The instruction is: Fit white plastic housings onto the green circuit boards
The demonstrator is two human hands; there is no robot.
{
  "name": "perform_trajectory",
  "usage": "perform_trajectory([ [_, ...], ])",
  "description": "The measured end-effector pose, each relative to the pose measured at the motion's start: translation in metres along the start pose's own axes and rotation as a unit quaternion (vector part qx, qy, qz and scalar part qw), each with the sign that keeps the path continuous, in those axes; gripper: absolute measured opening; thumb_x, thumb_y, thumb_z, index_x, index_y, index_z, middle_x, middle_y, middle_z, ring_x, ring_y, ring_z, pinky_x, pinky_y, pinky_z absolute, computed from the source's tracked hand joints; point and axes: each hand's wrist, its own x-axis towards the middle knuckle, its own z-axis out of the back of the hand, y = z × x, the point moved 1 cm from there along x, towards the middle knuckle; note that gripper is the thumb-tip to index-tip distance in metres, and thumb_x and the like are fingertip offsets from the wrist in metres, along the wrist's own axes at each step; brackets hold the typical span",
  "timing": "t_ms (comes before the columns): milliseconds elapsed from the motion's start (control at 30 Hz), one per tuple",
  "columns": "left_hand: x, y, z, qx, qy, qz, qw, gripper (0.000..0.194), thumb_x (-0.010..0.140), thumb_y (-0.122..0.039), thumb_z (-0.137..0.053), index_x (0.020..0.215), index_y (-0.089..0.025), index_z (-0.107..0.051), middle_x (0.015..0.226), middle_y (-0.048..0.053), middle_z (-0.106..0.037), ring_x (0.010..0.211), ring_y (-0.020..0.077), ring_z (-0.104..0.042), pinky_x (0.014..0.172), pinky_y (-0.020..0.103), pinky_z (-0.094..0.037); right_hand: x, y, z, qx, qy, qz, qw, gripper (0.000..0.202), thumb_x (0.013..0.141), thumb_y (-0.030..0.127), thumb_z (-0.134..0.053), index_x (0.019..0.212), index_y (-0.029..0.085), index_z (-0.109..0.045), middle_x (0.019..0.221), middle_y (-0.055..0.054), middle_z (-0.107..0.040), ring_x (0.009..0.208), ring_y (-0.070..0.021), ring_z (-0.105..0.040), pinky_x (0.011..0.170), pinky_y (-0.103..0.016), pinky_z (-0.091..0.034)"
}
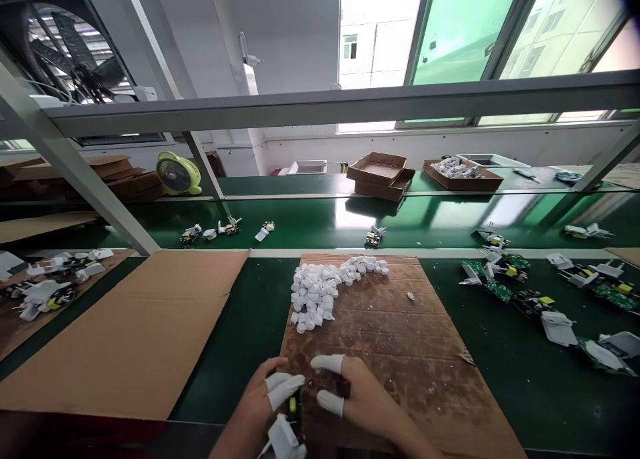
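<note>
1. Head view showed both hands meeting at the near edge of the worn brown cardboard mat point(400, 339), which lay on the green workbench point(500, 379).
2. The left hand point(257, 399), with white rubber finger cots on its fingertips point(285, 391), pinched a small dark circuit board with a white plastic plug piece point(289, 427) at its lower end. The right hand point(357, 395), also in finger cots, gripped the board's other side (how firmly, the view did not show).
3. The assembly sat just at the mat's near edge, between the two hands, partly hidden by the fingers.
4. It looked light and stiff, and likely fragile at its soldered parts; holding it by the board edges or the plastic shell seemed safest.
5. A heap of small white plastic caps point(325, 289) lay toward the mat's far edge, well apart from the hands.
6. More green boards with white housings point(545, 309) were scattered on the bench's right side, and a plain cardboard sheet point(135, 332) lay left.
</note>
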Motion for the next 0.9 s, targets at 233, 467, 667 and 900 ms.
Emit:
perform_trajectory([
  [233,-0.026,-0.009,0.044,0.288,-0.025,-0.054,0.956,0.052,0.07,-0.015,-0.061,0.121,-0.02,-0.065,0.101,0.011,-0.072,0.091,0.028,-0.066,0.079,0.034,-0.055,0.082,0.005,0.002,-0.434,0.023,0.087,0.896,0.033,0.089,0.011,-0.045,0.116,0.016,-0.064,0.102,-0.014,-0.067,0.1,-0.0269,-0.058,0.085,-0.036,-0.047],
  [467,-0.021,-0.021,0.037,0.303,-0.088,-0.163,0.935,0.054,0.069,-0.009,-0.062,0.121,-0.023,-0.062,0.103,0.011,-0.069,0.093,0.0281,-0.062,0.079,0.034,-0.053,0.131,0.006,-0.023,-0.481,0.068,0.093,0.869,0.017,0.076,0.003,-0.056,0.085,0.005,-0.071,0.088,-0.02,-0.068,0.087,-0.0303,-0.063,0.071,-0.036,-0.048],
  [667,-0.025,-0.02,0.038,0.187,-0.147,-0.152,0.959,0.052,0.074,-0.017,-0.065,0.124,-0.029,-0.057,0.109,0.007,-0.066,0.096,0.0254,-0.064,0.085,0.032,-0.053,0.112,-0.001,-0.007,-0.376,-0.018,0.112,0.919,0.029,0.081,0.003,-0.051,0.105,0.009,-0.067,0.099,-0.016,-0.066,0.097,-0.0269,-0.06,0.082,-0.036,-0.049],
  [900,-0.008,-0.047,0.011,-0.05,-0.078,-0.05,0.994,0.063,0.067,-0.032,-0.075,0.127,-0.028,-0.058,0.118,0.007,-0.067,0.113,0.0322,-0.061,0.087,0.031,-0.054,0.077,-0.017,0.02,-0.196,-0.139,0.109,0.965,0.031,0.088,0.013,-0.042,0.112,0.012,-0.061,0.107,-0.011,-0.065,0.093,-0.0191,-0.061,0.086,-0.028,-0.049],
])
